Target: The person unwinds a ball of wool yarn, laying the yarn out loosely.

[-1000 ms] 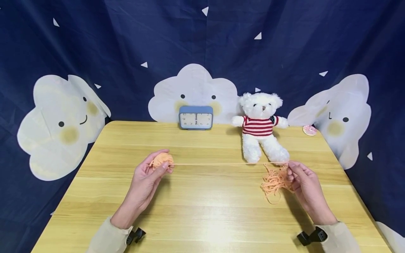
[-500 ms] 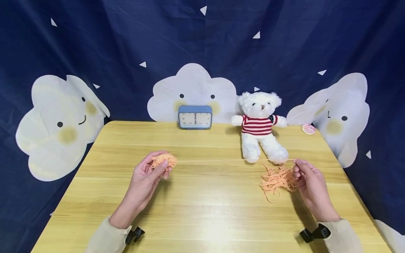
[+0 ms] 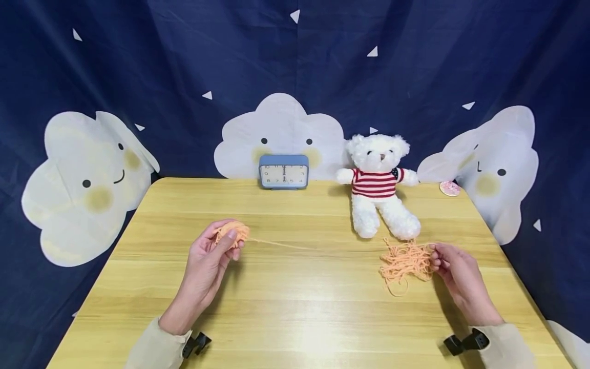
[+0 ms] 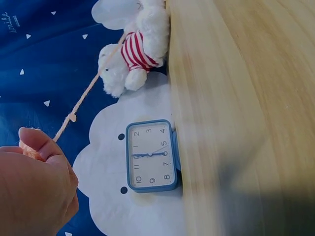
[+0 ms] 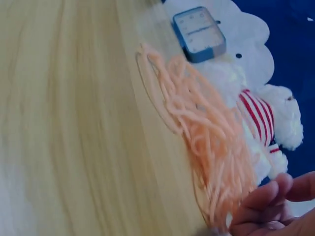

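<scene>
The left hand [image 3: 206, 259] grips the yarn ball [image 3: 240, 230] at the bench's [image 3: 295, 302] ten o'clock. The right hand [image 3: 457, 274] pinches the strand [image 3: 276, 243] by the heap [image 3: 405, 262] at three.

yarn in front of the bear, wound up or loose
Loose. The yarn lies on the table as a tangle of overlapping loops, one of them straying toward the near edge.

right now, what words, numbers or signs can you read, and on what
Clock: "1 2 3 4 5 7 8 9 10 11"; 6 and 12 partly covered
Curtain: "smile"; writing below it too blurred
Disc: any print too small to read
</scene>
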A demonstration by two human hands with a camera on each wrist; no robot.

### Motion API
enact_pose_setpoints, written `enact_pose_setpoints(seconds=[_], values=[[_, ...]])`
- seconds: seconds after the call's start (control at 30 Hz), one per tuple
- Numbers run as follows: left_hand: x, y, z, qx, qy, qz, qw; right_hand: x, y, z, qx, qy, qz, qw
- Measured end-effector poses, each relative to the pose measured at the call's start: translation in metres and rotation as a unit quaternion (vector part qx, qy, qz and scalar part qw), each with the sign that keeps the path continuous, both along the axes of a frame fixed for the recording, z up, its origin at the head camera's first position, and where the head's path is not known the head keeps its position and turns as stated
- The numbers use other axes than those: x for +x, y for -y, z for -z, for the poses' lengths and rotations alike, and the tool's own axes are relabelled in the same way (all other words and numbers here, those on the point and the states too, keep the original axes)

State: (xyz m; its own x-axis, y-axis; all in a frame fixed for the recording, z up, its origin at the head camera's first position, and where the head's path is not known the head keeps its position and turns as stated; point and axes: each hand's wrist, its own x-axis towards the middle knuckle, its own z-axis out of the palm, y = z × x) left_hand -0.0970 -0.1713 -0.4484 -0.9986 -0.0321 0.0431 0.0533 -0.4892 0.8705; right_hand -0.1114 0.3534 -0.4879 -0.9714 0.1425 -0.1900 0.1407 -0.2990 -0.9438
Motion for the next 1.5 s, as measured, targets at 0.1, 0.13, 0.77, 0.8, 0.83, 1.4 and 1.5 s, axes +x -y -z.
enact_pose_setpoints(seconds=[0.1, 0.13, 0.77, 0.8, 0.83, 1.4, 1.5], values=[[0.0, -0.001, 0.0, 0.002, -0.002, 0.002, 1.0, 0.001, -0.006, 0.003, 0.057, 0.027, -0.017, 0.998], [-0.001, -0.002, -0.001, 0.003, -0.002, 0.003, 1.0, 0.001, -0.007, 0.003, 0.081, 0.034, -0.025, 0.996], [-0.004, -0.014, -0.005, 0.008, 0.015, 0.022, 0.9996, 0.003, 0.073, -0.01, 0.155, -0.039, 0.063, 0.985], [-0.004, -0.014, -0.006, 0.008, 0.015, 0.023, 0.9996, 0.002, 0.081, -0.01, 0.152, -0.05, 0.04, 0.986], [-0.004, -0.014, -0.006, 0.008, 0.016, 0.022, 0.9996, 0.002, 0.089, -0.011, 0.146, -0.06, 0.014, 0.987], [-0.008, -0.017, -0.008, 0.016, 0.012, 0.033, 0.9993, -0.027, 0.196, 0.001, 0.096, -0.03, -0.397, 0.912], [-0.008, -0.016, -0.008, 0.014, 0.02, 0.03, 0.9992, -0.029, 0.201, -0.001, 0.094, -0.032, -0.442, 0.892]])
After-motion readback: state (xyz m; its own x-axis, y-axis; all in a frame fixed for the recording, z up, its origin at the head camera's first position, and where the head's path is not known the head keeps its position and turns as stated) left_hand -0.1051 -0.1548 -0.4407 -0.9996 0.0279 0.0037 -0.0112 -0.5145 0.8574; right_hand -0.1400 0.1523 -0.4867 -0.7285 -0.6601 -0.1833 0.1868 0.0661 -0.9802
